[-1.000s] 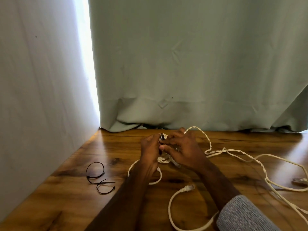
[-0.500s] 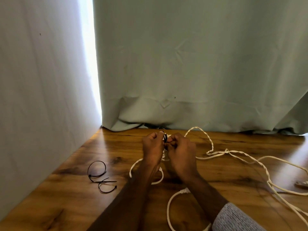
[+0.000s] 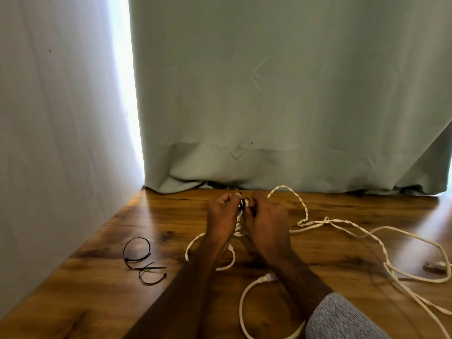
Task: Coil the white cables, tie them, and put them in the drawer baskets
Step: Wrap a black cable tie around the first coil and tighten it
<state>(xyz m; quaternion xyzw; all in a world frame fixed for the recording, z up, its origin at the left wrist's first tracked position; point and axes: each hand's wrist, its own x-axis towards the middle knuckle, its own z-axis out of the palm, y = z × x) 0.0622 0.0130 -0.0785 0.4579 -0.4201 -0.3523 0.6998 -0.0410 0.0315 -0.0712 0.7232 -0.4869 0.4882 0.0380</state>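
A small coiled bundle of white cable [image 3: 241,225] is held upright between both hands over the wooden table [image 3: 97,302]. My left hand [image 3: 223,216] grips the bundle's left side. My right hand [image 3: 265,221] grips its right side and pinches a black cable tie [image 3: 244,203] wrapped round the bundle's top. More white cable [image 3: 342,225], partly twisted, trails loose to the right across the table. A white plug end [image 3: 266,278] lies below my right wrist. No drawer or basket is in view.
Two spare black cable ties [image 3: 143,259] lie looped on the table to the left. A pale green curtain [image 3: 281,106] hangs along the back edge and a white wall [image 3: 53,143] stands at the left. Another connector [image 3: 435,266] lies at the far right.
Both hands have drawn closer together around the bundle and lifted slightly toward the curtain. The black tie now sits between the fingertips at the bundle's top.
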